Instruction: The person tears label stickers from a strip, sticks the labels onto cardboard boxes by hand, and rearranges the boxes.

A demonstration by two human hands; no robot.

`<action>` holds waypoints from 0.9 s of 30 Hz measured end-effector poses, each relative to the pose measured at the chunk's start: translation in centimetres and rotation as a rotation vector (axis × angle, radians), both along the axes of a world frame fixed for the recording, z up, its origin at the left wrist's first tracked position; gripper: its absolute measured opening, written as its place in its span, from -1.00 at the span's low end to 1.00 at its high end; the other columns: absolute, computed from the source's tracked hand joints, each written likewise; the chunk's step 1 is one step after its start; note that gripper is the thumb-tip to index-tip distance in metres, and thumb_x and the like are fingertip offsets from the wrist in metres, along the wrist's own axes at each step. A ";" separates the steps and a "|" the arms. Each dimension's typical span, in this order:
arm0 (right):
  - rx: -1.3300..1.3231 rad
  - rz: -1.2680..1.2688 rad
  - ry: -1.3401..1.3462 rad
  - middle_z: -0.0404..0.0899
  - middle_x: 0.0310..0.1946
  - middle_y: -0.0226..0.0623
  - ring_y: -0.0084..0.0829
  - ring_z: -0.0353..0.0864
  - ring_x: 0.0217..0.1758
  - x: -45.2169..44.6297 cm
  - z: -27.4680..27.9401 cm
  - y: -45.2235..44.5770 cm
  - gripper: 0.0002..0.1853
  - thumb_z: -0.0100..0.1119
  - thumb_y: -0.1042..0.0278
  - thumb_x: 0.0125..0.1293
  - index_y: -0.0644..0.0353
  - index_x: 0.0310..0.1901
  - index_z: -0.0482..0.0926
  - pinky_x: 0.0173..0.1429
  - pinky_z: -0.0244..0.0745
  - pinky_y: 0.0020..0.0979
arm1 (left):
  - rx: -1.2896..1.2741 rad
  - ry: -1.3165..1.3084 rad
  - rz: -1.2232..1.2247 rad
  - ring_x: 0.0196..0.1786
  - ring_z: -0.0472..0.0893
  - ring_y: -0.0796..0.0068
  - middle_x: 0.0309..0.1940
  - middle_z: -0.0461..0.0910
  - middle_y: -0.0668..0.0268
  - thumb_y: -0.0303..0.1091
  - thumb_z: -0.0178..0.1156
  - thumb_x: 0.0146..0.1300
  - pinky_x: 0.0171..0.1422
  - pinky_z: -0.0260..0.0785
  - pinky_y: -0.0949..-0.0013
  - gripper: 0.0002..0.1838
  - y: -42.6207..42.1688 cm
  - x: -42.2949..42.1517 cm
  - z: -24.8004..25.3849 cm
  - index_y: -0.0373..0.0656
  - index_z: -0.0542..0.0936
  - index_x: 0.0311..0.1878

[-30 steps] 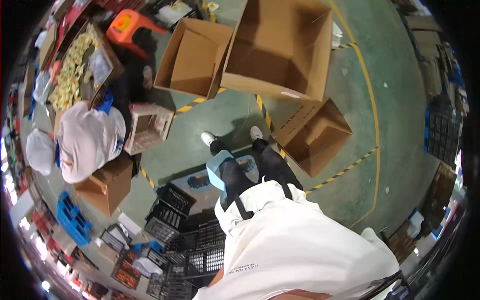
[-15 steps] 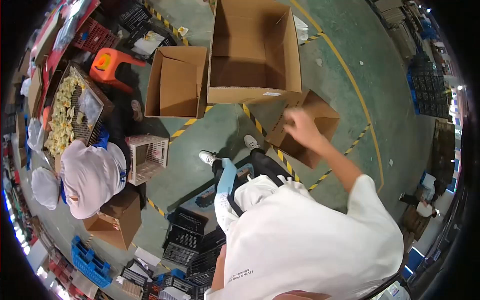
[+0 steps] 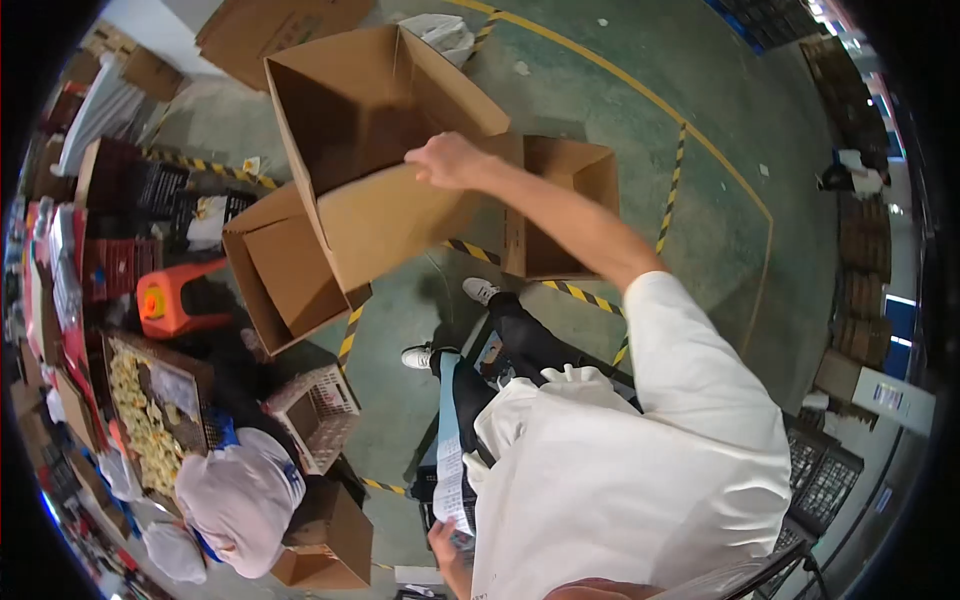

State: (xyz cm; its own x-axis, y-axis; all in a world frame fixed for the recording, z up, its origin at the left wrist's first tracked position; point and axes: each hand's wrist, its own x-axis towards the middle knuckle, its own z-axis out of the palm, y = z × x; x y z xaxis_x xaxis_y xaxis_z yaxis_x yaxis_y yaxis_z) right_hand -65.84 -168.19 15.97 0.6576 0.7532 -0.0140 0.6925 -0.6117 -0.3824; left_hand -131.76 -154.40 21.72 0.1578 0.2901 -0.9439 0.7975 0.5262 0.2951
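Note:
My right hand (image 3: pixel 447 162) reaches across with its fingers closed at the near rim of a large open cardboard box (image 3: pixel 385 235). Bare brown walls and a shadowed inside show in this box, which looks tilted. At the bottom of the view, my left hand (image 3: pixel 445 545) is by my side, fingers bent at the lower end of a long paper strip (image 3: pixel 450 475), blue above and white with printing below. A smaller open carton (image 3: pixel 290 265) touches the large box on the left, and another open carton (image 3: pixel 572 207) stands to its right, partly behind my forearm.
A co-worker (image 3: pixel 240 495) sits at left beside a tray (image 3: pixel 205 375) of pale yellow pieces. Nearby are an orange stool (image 3: pixel 170 303), a pale plastic crate (image 3: pixel 318 415) and another carton (image 3: pixel 330 540). Black crates (image 3: pixel 820 480) stand at right. Yellow-black tape (image 3: pixel 670 190) marks the green floor.
My right hand has moved left from above the right carton to the large box's rim. The large box now sits turned and tilted. My left hand has come into view; the whole view has swung.

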 end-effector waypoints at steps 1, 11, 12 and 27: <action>0.100 -0.030 -0.041 0.59 -0.46 -0.03 -0.02 0.59 -0.30 0.6 1.9 -2.1 -0.67 0.25 0.21 0.01 0.19 -0.19 0.58 -0.19 0.48 -0.09 | 0.014 -0.009 -0.003 -0.68 0.40 0.53 -0.68 0.47 0.34 -0.28 0.23 0.08 -0.57 0.18 0.46 -0.80 1.9 -1.5 -1.4 -0.26 0.56 -0.42; -0.008 -0.128 -0.001 0.42 -0.60 -0.12 -0.06 0.46 -0.51 -12.1 19.9 -20.7 -0.82 0.27 0.47 0.02 0.27 -0.45 0.43 -0.46 0.31 -0.19 | -0.022 -0.147 -0.347 -0.66 0.40 0.55 -0.68 0.45 0.35 -0.28 0.23 0.14 -0.58 0.18 0.45 -0.74 6.6 7.7 -4.3 -0.27 0.50 -0.53; -0.019 -0.165 -0.040 0.40 -0.61 -0.16 -0.08 0.44 -0.51 -13.6 20.5 -21.8 -0.82 0.26 0.46 0.02 0.24 -0.50 0.40 -0.46 0.30 -0.20 | -0.028 -0.121 -0.407 -0.66 0.40 0.55 -0.68 0.44 0.35 -0.28 0.24 0.14 -0.57 0.19 0.45 -0.73 6.5 8.6 -4.6 -0.26 0.49 -0.54; -0.257 -0.375 -0.053 0.50 -0.36 -0.29 -0.23 0.49 -0.23 -26.6 -7.2 -36.8 -0.65 0.15 0.57 -0.22 0.17 -0.26 0.47 -0.23 0.46 -0.24 | 0.137 -0.081 -0.639 -0.67 0.35 0.67 -0.75 0.39 0.41 -0.29 0.21 0.18 -0.57 0.10 0.47 -0.72 8.4 15.6 -2.7 -0.27 0.49 -0.55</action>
State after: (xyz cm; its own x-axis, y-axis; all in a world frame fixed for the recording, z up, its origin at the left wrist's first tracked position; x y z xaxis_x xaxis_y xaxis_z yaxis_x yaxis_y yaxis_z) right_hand -92.43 -205.03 8.75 0.8892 0.4391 -0.1285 0.4192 -0.8945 -0.1553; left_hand -116.20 -145.98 19.01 0.4079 0.2321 -0.8831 0.9129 -0.0898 0.3981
